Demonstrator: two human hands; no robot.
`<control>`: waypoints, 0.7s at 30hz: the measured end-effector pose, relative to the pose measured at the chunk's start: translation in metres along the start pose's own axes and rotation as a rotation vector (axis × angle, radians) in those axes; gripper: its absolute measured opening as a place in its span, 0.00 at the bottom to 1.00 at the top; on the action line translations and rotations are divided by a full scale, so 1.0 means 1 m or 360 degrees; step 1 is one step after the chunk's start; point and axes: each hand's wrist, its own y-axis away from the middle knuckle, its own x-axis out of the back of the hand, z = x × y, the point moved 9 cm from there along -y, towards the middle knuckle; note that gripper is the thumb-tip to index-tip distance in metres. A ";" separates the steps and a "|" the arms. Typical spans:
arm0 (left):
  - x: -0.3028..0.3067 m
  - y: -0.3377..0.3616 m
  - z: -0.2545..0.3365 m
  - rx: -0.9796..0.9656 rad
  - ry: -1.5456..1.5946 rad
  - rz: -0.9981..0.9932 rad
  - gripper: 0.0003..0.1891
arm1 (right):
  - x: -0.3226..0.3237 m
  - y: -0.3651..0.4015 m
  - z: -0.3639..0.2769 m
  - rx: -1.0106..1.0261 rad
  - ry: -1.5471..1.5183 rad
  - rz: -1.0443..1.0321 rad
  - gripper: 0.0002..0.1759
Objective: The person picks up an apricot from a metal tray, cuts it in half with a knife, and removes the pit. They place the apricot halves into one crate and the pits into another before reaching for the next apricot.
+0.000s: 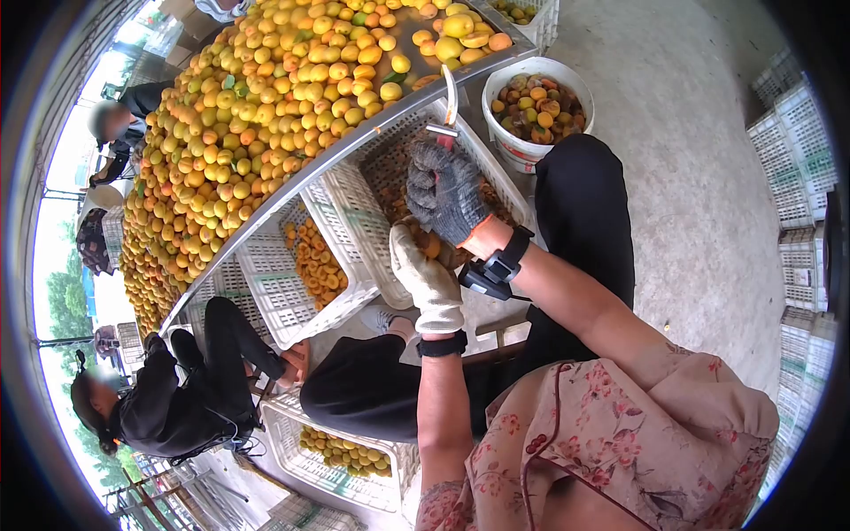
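My right hand [445, 192], in a grey knitted glove, is closed around the red handle of a curved knife [452, 96], whose pale blade points up toward the table edge. Just below it, my left hand [423, 273] in a cream glove is curled against an orange fruit [430, 244], partly hidden between the two hands. Both hands are over a white plastic crate [496, 168] with orange pieces in the bottom. Beyond them, a heap of yellow-orange fruit [266, 106] covers the metal-edged table [332, 152].
A white bucket [586, 84] of fruit stands right of the crate. Another crate [266, 292] holds orange halves, and one below [292, 442] holds whole fruit. A co-worker [177, 398] sits at the lower left; another person [115, 128] is beyond the table. Crates are stacked far right [797, 150].
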 end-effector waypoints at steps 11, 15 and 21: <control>0.036 -0.040 -0.023 -0.0070 0.0169 0.0077 0.18 | -0.013 0.010 0.008 0.0842 0.1477 0.0013 0.10; 0.025 -0.049 -0.003 -0.0240 -0.0222 -0.0258 0.20 | 0.009 0.000 0.041 -0.0138 -0.0005 -0.0084 0.07; 0.031 -0.066 -0.003 0.0304 0.0532 -0.0525 0.23 | 0.045 -0.025 -0.008 0.0096 0.0726 0.0223 0.07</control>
